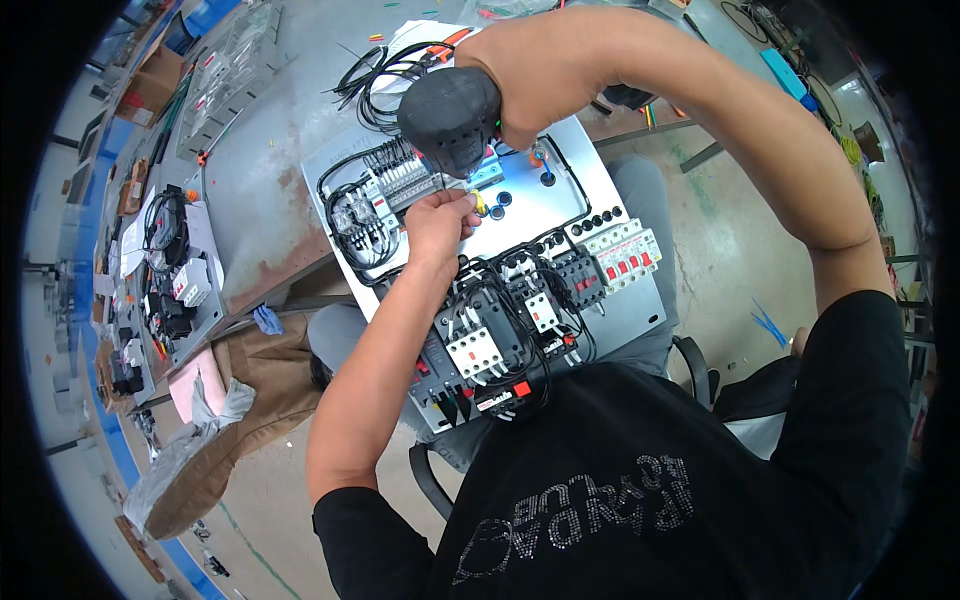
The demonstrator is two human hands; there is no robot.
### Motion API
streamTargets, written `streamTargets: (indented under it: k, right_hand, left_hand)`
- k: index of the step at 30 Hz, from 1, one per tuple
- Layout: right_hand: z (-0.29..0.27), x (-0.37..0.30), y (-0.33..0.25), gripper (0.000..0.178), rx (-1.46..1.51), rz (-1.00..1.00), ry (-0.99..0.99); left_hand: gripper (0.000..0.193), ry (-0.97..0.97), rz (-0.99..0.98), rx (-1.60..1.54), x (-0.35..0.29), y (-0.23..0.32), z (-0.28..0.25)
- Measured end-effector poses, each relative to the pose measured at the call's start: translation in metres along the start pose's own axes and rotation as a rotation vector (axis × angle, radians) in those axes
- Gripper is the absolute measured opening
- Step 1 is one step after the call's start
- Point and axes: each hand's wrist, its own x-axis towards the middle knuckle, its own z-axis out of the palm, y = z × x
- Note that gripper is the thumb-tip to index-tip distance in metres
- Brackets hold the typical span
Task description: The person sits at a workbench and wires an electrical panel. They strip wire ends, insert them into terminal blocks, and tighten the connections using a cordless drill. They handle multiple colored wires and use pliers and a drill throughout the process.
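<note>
Across my lap and the table's edge lies a metal mounting plate [640,300] carrying electrical parts and black wires. My right hand [535,80] is wrapped round a black cordless screwdriver [450,115], held over the plate's far part with its nose pointing down. Right below that nose, my left hand [438,228] pinches with thumb and forefinger. A small yellow piece [480,204] shows at its fingertips; what exactly they grip is too small to tell. Beside them sit a terminal strip [405,180], a blue terminal block [488,172] and black round grommets [500,206].
Nearer me, the plate bears white contactors [474,352] and a row of breakers with red switches [628,262]. Coiled black cables [375,85] and orange-handled pliers [448,46] lie beyond it. Another wired assembly [175,265] rests at the left. A chair armrest [692,370] is by my right side.
</note>
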Motion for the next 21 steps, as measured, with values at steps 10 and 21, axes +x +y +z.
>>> streamTargets:
  k: [10, 21]
  right_hand:
    - [0.000, 0.001, -0.006, 0.028, 0.106, 0.113, -0.008]
    - [0.000, 0.000, 0.001, 0.034, 0.137, 0.111, -0.018]
  left_hand:
    - [0.017, -0.074, -0.045, 0.022, -0.002, 0.007, -0.012]
    - [0.017, -0.126, 0.011, 0.385, -0.017, 0.022, -0.003]
